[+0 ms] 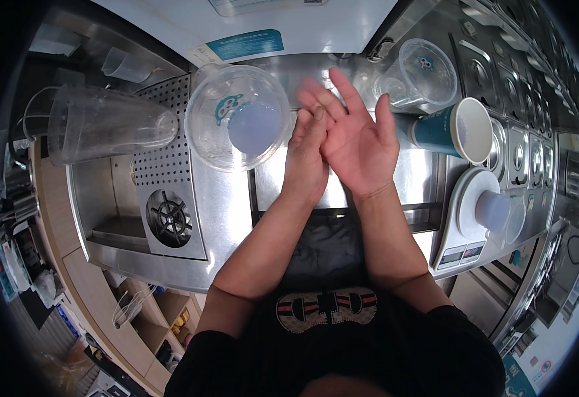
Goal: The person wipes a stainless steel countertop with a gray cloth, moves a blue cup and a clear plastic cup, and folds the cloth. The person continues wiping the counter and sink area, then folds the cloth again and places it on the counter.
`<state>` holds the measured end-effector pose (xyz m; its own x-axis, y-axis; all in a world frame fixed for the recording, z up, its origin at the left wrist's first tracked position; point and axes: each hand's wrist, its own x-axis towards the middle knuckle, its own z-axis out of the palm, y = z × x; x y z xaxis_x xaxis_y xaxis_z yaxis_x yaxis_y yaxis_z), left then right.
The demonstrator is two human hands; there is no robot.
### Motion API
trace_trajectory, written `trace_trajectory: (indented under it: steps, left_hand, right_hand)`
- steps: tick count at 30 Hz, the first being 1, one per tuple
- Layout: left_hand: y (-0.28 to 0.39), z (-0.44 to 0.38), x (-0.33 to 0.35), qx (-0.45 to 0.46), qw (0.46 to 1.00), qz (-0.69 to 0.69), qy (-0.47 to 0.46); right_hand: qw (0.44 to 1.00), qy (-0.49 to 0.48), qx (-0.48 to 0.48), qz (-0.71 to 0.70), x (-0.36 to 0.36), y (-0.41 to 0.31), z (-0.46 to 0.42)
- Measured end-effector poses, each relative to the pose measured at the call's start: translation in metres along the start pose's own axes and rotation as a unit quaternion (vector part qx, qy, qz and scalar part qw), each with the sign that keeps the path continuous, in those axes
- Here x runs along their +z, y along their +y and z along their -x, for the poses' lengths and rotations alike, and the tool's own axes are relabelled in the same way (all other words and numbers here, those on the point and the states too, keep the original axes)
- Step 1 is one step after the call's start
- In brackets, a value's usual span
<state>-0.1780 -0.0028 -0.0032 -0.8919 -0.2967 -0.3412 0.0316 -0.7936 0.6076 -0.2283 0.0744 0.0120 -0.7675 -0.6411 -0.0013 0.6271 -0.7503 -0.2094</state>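
Over the steel counter my two hands touch each other. My left hand presses its thumb against the fingers of my right hand, whose palm faces up with thumb and some fingers spread; its farther fingertips are blurred. Neither hand holds an object. Left of them stands a large clear plastic cup with a printed figure and a whitish round shape inside. To the right are a clear printed plastic cup and a teal paper cup, tilted in view, with a white inside.
A clear plastic pitcher is at the left by a perforated steel drain plate and a round rinser. At the right, a white digital scale bears a small translucent cup. Lidded steel containers line the far right.
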Motion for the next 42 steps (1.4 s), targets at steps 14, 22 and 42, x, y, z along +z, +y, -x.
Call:
trace_trajectory:
  steps: [14, 22, 42]
  left_hand:
    - [0.005, 0.003, 0.004, -0.06, 0.996, 0.05, -0.039]
    - [0.01, 0.004, -0.001, -0.108, 0.963, 0.232, -0.081]
    - [0.015, 0.006, 0.005, -0.134, 0.959, 0.203, -0.145]
  right_hand:
    - [0.997, 0.002, 0.001, -0.078, 0.012, -0.005, 0.002]
    - [0.991, 0.001, -0.011, -0.135, 0.014, -0.006, 0.002]
    - [0.999, 0.001, -0.043, 0.0, 0.013, -0.008, 0.002]
